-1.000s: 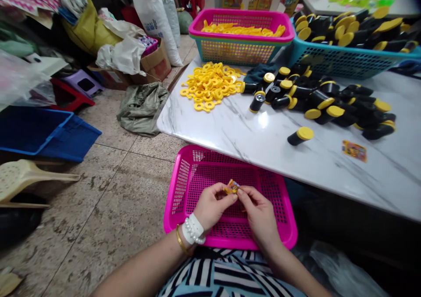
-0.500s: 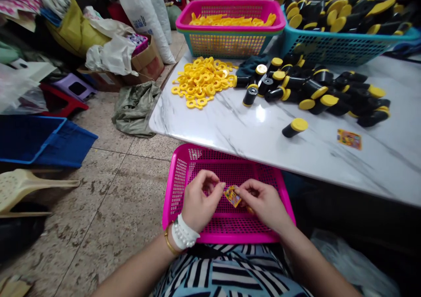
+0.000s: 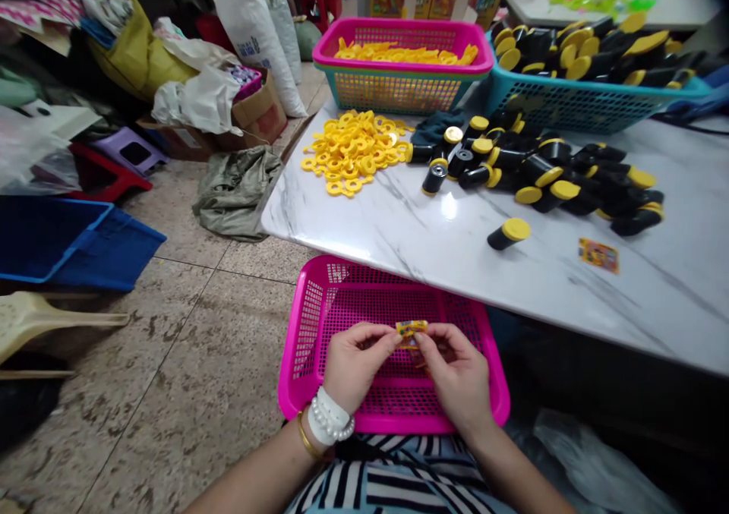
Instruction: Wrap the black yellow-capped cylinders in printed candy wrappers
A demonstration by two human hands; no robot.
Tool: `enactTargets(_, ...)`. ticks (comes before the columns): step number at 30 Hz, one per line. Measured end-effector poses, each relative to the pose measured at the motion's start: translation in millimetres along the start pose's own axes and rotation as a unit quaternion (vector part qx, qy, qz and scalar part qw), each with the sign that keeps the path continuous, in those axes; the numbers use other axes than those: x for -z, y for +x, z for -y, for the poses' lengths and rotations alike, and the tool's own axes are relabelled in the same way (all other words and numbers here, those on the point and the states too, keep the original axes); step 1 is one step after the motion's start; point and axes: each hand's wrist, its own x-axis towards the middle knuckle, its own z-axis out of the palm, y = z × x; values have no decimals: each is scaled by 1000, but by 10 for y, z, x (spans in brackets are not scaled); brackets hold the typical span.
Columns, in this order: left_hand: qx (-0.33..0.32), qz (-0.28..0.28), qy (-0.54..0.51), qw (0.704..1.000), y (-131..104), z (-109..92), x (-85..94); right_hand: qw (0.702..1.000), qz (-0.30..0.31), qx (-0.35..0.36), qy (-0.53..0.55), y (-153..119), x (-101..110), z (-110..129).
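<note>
Printed card [image 3: 411, 327] partly behind hands [image 3: 464, 377]

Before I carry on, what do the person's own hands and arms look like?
The left hand and right hand are gloveless; no sleeves show on the forearms. The left wears a white band, a pearly bead bracelet and a gold-coloured bangle at the wrist; the right shows none.

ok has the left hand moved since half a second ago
Yes, rightward: the left hand is farther from the pink basket's left rim, touching the printed piece.
</note>
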Motion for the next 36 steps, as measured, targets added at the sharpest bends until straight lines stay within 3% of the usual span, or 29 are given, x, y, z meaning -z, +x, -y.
enactTargets(3, 49, 39, -56, 996, 10, 16, 1, 996, 5, 62, -64, -15, -78, -11)
enactTargets(6, 106, 33, -76, 991, 14, 34, 14, 984, 40, 120, -126, -39, -109, 58)
enactTargets(9, 120, 18, -71, 990, 20, 21, 50, 959, 79, 197, -190, 13, 53, 291)
enactTargets(11, 109, 25, -58, 992, 30, -3, 81, 923, 1, 298, -242, 176, 281, 548)
enactTargets(13, 104, 49, -49, 992, 50, -36, 106, 848, -139, 392, -328, 474, 550, 825)
enactTargets(15, 128, 75, -72, 986, 86, -78, 117, 799, -187, 383, -424, 842, 790, 1039)
enactTargets(16, 149, 83, -99, 980, 110, -102, 117, 791, -163, 361, -466, 1009, 881, 1106)
enactTargets(18, 190, 96, -167, 963, 165, -151, 109, 810, -110, 312, -484, 1217, 976, 1156)
enactTargets(19, 202, 101, -202, 953, 193, -172, 104, 838, -89, 285, -458, 1234, 977, 1144)
enactTargets(22, 209, 102, -270, 935, 263, -195, 95, 957, -12, 175, -233, 962, 827, 995)
enactTargets(24, 208, 93, -288, 930, 294, -170, 89, 994, 53, 86, -46, 655, 659, 839)
enactTargets(27, 215, 103, -299, 924, 316, -110, 70, 990, 86, 4, 108, 315, 406, 607)
enactTargets(30, 217, 120, -309, 918, 314, -92, 40, 984, 95, -34, 147, 222, 240, 458)
enactTargets(33, 212, 127, -323, 914, 299, -116, 9, 990, 79, -35, 109, 233, 200, 399)
enactTargets(36, 215, 112, -326, 914, 285, -112, -12, 997, 7, 65, -38, 218, 210, 374)
